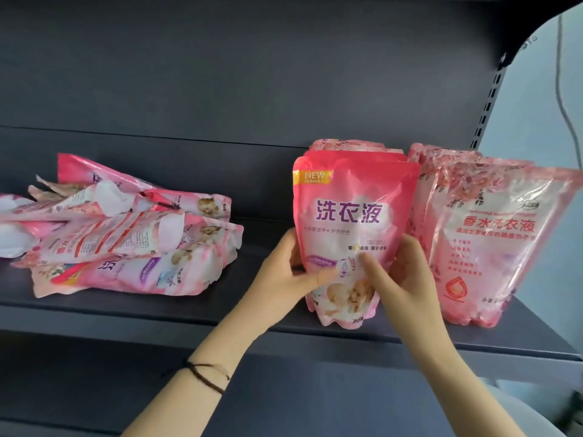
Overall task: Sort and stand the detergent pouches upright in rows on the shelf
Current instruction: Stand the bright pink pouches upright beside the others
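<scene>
Upright pouches (356, 216) stand right, seemingly rowed; heaped pouches (126, 241) left.

The front pouch (353, 216) is showing glossy pink plastic film, smooth and catching light. The floral pouches (492, 234) are looking shinier and more crinkled, their film partly see-through. The heap of pouches (126, 244) is gleaming with the same slick, wrinkled plastic. The shelf (142, 310) and back panel (220, 74) are looking like dark painted metal, matt and smooth. A thin dark cord (205, 377) of thread is circling one wrist.
</scene>
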The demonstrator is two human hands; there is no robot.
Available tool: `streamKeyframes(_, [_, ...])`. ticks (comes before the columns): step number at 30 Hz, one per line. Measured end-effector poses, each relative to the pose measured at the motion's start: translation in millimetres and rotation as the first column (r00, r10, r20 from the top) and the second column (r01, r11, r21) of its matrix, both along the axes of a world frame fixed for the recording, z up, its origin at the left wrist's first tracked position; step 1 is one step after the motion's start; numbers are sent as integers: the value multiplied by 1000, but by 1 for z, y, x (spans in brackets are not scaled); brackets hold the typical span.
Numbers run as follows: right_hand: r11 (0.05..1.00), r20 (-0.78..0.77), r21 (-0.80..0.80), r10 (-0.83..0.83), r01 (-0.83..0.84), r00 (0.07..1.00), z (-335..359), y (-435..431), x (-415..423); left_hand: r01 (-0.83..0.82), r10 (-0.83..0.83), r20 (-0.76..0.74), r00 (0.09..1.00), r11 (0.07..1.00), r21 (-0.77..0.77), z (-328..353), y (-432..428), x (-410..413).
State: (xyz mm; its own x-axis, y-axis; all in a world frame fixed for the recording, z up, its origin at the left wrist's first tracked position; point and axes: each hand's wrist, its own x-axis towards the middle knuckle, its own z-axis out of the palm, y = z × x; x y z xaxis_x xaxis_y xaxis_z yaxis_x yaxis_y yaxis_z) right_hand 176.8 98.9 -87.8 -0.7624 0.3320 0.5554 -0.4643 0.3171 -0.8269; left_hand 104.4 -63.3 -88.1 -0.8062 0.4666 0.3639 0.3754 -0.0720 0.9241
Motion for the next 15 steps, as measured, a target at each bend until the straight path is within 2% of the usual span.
streamKeyframes(2, [998,106,1,61,-62,992,-14,4,5,-31,28,-24,999,991,-127,-10,-8,2])
streamKeyframes(4, [996,149,21,77,-81,986,-20,6,5,-77,67,-67,996,982,-170,-12,-9,2])
streamKeyframes(7, [997,120,41,56,-61,991,-19,7,-1,-130,109,-127,986,976,-177,-10,-3,0])
streamKeyframes(15, [999,109,36,25,-29,994,-18,7,-10,-113,94,-148,985,985,-128,-13,5,-11])
